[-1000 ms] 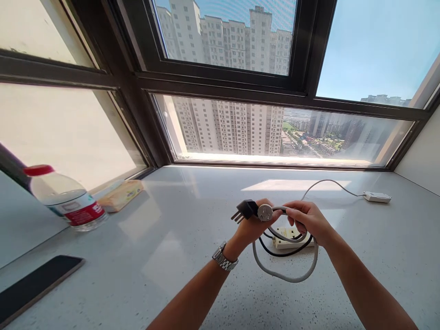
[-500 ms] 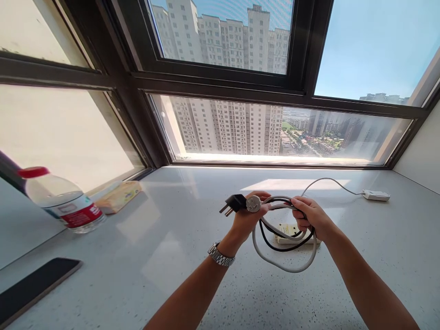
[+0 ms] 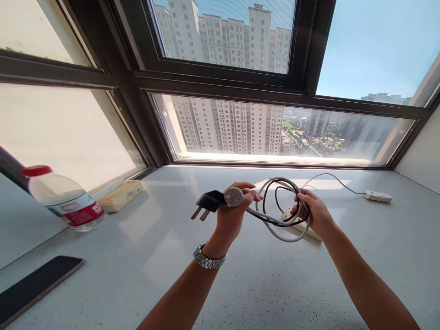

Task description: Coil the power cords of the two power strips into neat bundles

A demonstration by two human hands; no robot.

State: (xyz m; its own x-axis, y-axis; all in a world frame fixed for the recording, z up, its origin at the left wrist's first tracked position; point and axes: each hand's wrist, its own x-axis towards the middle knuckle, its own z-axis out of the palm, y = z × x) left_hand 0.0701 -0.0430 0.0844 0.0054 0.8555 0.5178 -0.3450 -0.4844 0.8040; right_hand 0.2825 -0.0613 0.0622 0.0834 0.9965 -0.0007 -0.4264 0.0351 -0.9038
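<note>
Head view: compared with half a second ago, the coiled cords [image 3: 279,208] are raised higher and the loops are stood more upright, while the plugs are moved further left. The left hand [image 3: 231,215] is closed around the black plug [image 3: 208,202] and grey plug [image 3: 234,197], whose long axis lies sideways, prongs pointed down-left. The right hand [image 3: 313,211] is curled around the coil above the countertop [image 3: 172,256]. Beyond, a white power strip [image 3: 302,225] is partly hidden.
</note>
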